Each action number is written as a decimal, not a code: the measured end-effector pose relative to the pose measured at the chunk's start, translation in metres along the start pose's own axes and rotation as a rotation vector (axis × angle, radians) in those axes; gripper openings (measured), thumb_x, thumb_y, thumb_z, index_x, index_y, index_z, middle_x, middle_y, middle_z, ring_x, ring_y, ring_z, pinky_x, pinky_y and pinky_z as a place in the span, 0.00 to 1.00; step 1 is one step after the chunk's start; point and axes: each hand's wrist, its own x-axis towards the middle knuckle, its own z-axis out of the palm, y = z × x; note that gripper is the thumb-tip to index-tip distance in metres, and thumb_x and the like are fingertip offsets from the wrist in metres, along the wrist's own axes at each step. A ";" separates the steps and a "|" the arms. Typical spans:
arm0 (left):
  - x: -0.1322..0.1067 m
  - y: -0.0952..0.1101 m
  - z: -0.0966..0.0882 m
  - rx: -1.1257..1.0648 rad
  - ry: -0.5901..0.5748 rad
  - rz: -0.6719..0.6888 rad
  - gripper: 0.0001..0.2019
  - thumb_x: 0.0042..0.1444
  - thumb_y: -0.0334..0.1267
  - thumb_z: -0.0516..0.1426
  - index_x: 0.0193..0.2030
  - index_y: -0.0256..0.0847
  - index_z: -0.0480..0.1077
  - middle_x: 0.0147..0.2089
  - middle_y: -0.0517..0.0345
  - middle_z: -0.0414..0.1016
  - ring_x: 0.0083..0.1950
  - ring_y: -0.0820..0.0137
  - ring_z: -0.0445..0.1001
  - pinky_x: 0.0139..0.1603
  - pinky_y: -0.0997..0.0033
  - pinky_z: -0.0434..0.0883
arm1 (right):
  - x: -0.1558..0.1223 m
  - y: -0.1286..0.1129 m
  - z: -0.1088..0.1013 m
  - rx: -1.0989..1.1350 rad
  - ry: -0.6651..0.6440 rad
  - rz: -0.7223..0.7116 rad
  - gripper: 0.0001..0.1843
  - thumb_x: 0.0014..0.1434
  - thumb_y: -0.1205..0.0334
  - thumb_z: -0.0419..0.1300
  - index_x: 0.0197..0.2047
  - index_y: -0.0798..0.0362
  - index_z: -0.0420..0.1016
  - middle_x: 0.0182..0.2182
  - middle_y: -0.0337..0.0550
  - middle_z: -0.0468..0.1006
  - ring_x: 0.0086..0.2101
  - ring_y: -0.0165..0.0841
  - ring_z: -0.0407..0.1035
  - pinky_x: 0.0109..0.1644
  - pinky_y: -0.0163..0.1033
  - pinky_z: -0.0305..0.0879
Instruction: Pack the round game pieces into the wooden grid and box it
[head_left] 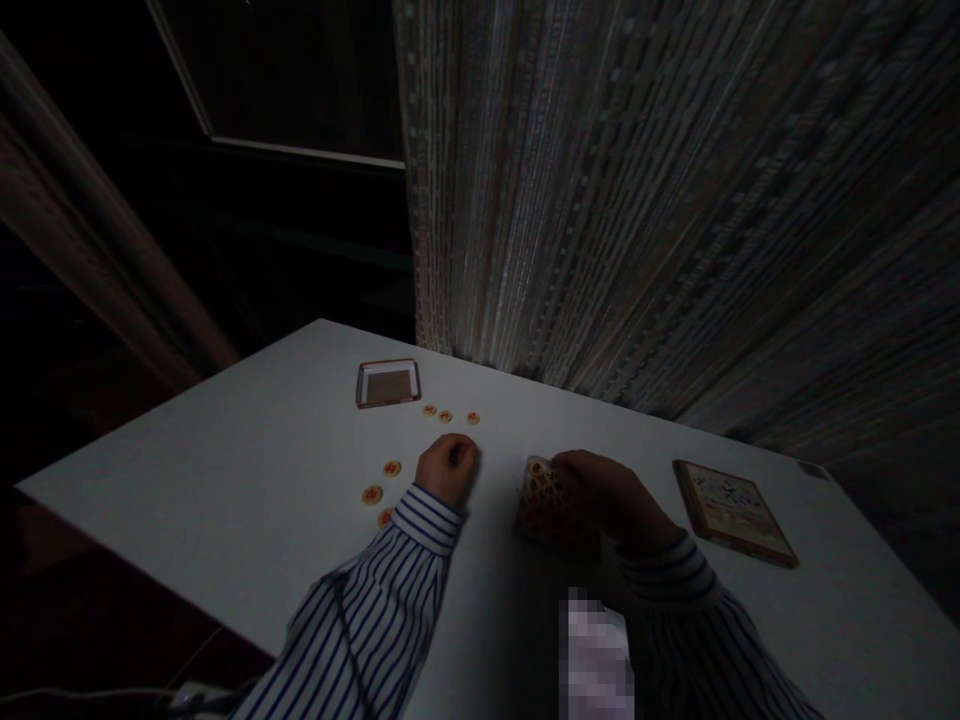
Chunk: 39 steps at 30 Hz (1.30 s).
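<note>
My left hand (448,468) rests on the white table (247,480) with its fingers curled into a loose fist; whether it holds anything is hidden. Round yellow discs with red marks lie around it: three in a row (445,415) just beyond it, and others (381,482) to its left near my striped cuff. My right hand (606,492) grips the edge of a clear box (546,505) packed with more of these discs, tilted on the table.
A square brown-rimmed tray (388,383) lies at the far side of the table. A framed wooden board (733,511) lies to the right. A woven curtain (675,200) hangs right behind the table. The room is dark.
</note>
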 end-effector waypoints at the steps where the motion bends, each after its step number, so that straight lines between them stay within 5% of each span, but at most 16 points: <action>1: 0.001 -0.001 -0.001 0.014 0.009 -0.008 0.05 0.49 0.34 0.54 0.29 0.38 0.71 0.27 0.59 0.72 0.28 0.73 0.70 0.31 0.74 0.67 | 0.001 -0.003 0.000 -0.002 0.012 -0.013 0.16 0.61 0.62 0.44 0.42 0.51 0.71 0.37 0.44 0.76 0.38 0.32 0.70 0.39 0.34 0.62; 12: 0.008 -0.014 -0.006 0.294 0.086 -0.032 0.11 0.48 0.32 0.53 0.38 0.35 0.71 0.37 0.48 0.75 0.40 0.62 0.72 0.44 0.62 0.68 | 0.016 -0.020 0.002 0.025 0.094 -0.102 0.14 0.57 0.66 0.48 0.42 0.52 0.72 0.36 0.43 0.77 0.36 0.32 0.71 0.39 0.34 0.64; 21: 0.005 -0.018 -0.004 0.515 -0.060 -0.131 0.17 0.50 0.33 0.52 0.48 0.32 0.68 0.45 0.44 0.74 0.46 0.59 0.71 0.47 0.62 0.65 | 0.015 -0.012 0.008 0.091 0.109 -0.165 0.13 0.58 0.65 0.48 0.40 0.53 0.73 0.34 0.44 0.77 0.33 0.31 0.70 0.38 0.36 0.65; 39: 0.005 -0.017 -0.001 0.483 -0.014 -0.078 0.15 0.53 0.37 0.51 0.47 0.35 0.67 0.40 0.48 0.76 0.42 0.59 0.72 0.43 0.61 0.68 | 0.013 -0.011 0.007 0.057 0.048 -0.141 0.14 0.59 0.64 0.47 0.42 0.53 0.72 0.35 0.45 0.76 0.34 0.33 0.70 0.38 0.38 0.64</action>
